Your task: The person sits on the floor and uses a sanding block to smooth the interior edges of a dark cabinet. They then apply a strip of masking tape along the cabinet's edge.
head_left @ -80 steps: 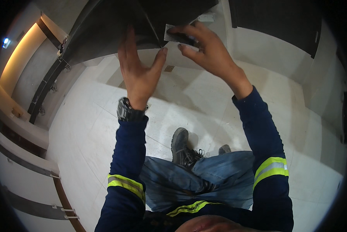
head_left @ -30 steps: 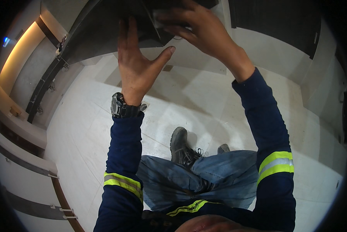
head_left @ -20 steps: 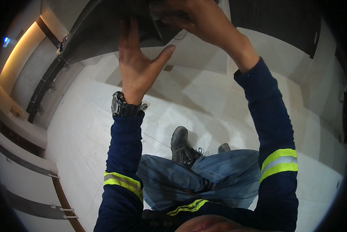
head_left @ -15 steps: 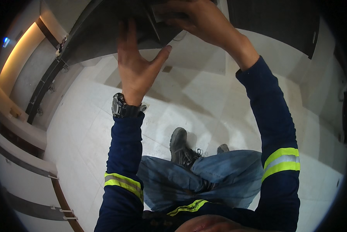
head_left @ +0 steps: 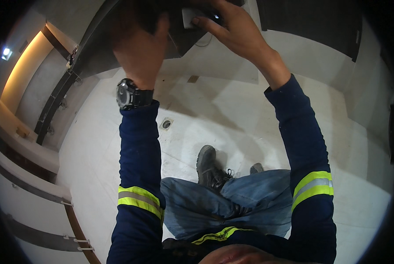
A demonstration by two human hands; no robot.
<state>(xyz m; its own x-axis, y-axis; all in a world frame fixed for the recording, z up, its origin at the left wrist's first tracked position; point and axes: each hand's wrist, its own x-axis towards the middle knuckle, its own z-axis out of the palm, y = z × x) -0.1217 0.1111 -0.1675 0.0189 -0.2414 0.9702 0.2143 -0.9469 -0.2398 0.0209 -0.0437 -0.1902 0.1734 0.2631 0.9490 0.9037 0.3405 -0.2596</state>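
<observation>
A dark panel [head_left: 104, 46] with a lower edge above the floor spans the top of the view. Against it reaches my left hand [head_left: 139, 55], blurred, its thumb spread away from the fingers; the fingertips fade into the dark and nothing shows in its grasp. To its right, my right hand [head_left: 238, 33] is closed on a small pale flat piece [head_left: 188, 18], with the thumb pressed at its edge. The other fingers of that hand are partly cut off by the upper rim. A black watch [head_left: 128, 94] sits on my left wrist.
A floor drain [head_left: 166, 124] lies in the pale tiled floor [head_left: 118, 154], near my shoe [head_left: 210, 167]. Another dark panel [head_left: 311, 26] stands at the upper right over a white wall base. On the left is a lit recess [head_left: 23, 66] with a dark ledge.
My left hand has moved left and up along the dark panel. My right hand has turned slightly, so the pale piece and thumb show more plainly.
</observation>
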